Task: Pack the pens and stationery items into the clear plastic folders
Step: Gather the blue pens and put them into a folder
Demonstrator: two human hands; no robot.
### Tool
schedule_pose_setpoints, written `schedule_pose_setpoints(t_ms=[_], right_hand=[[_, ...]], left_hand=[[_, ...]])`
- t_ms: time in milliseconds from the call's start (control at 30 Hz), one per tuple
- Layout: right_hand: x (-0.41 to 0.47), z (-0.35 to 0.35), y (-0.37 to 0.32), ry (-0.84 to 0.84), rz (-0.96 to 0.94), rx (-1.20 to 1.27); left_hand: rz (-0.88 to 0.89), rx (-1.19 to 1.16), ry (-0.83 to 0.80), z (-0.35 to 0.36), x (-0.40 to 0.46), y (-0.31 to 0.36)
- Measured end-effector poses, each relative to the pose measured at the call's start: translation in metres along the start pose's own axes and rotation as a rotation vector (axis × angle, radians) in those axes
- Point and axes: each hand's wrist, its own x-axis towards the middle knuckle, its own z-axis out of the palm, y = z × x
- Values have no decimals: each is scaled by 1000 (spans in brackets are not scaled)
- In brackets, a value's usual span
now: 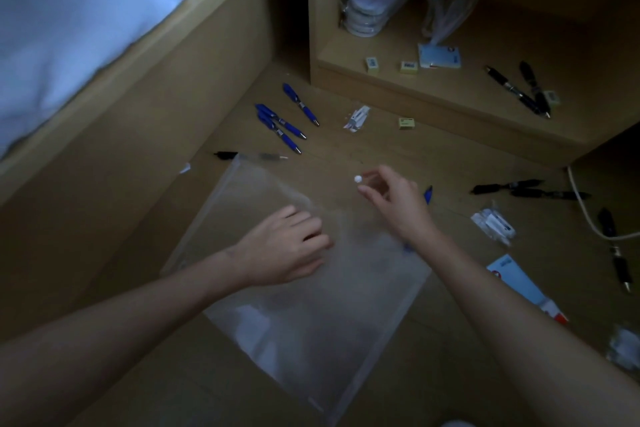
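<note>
Head view: left hand (287,246) presses flat on the folder (311,288); right hand (394,198) pinches its white snap (357,179). Blue pens (280,125) lie beyond-left, nearer the left hand, pointing right.

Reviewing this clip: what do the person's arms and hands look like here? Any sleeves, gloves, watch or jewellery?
Both forearms are bare right to the frame edge, with no sleeves showing. The left hand and right hand wear no gloves. No watch, bracelet or ring is visible, though the picture is dim and slightly blurred.
</note>
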Motion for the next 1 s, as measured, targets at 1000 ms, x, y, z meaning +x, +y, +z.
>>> schedule_pose_setpoints(t_ms=[1000], right_hand=[[-21, 48, 18, -527, -680, -822]], left_hand=[[-56, -235, -97, -34, -22, -2]])
